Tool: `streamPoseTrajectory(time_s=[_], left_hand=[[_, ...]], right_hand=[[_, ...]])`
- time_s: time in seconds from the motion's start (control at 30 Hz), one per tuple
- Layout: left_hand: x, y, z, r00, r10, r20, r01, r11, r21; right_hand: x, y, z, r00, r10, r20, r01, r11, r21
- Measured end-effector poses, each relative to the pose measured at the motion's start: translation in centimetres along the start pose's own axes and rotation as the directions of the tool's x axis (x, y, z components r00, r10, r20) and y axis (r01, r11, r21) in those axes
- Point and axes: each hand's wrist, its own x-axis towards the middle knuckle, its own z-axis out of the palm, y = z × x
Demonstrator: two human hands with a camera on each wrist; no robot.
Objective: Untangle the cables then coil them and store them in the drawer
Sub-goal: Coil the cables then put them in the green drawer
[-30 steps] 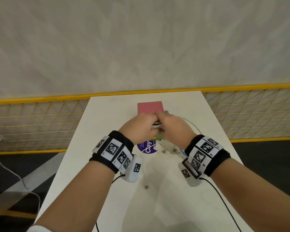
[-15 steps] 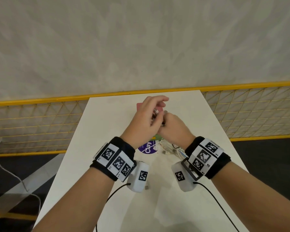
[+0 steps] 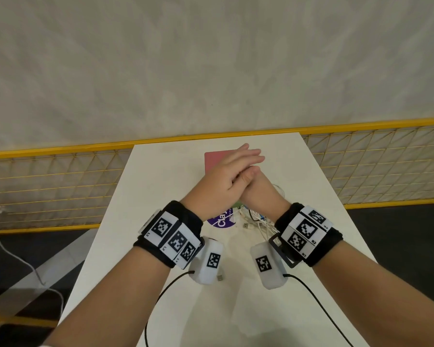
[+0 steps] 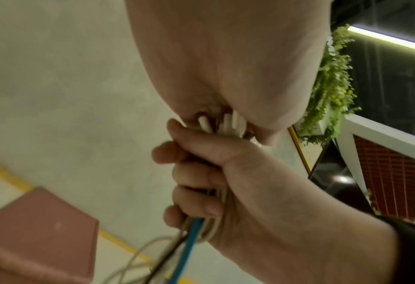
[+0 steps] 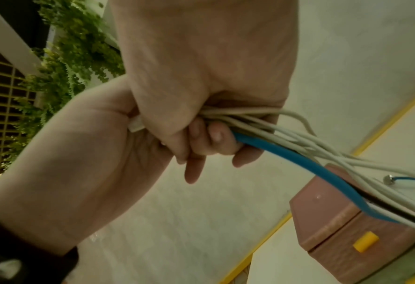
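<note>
A bundle of white cables with one blue cable runs through my right hand, whose fingers curl tightly round it. White plug ends stick out of the top of that fist. My left hand lies over the fist with straight fingers, its palm against the plug ends. The rest of the cables trail in a tangle on the white table under my right wrist. The pink drawer box stands behind my hands, with its yellow handle towards me.
A purple round label and a green item lie under my hands. A loose USB plug rests by my left wrist. Yellow mesh railings flank the table. A white cord lies on the floor at left.
My left hand has let go of its pinch, straightened its fingers and moved over the right fist. The right hand keeps its grip on the bundle.
</note>
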Motion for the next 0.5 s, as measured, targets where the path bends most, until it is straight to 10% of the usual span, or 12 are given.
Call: streamPoseTrajectory(time_s=[0.23,0.5], left_hand=[[-0.2,0.0,0.9,0.984,0.009,-0.180,0.046,0.953,0.299],[-0.3,-1.6,0.0,0.889,-0.300,-0.347,0.267,0.953,-0.141]], right_hand=[[0.6,1.3,-0.1,0.998,-0.047,-0.047,0.055,0.980,0.191],[-0.5,2.4,-1.7,0.986,0.000,0.166,0.027,0.987,-0.159]])
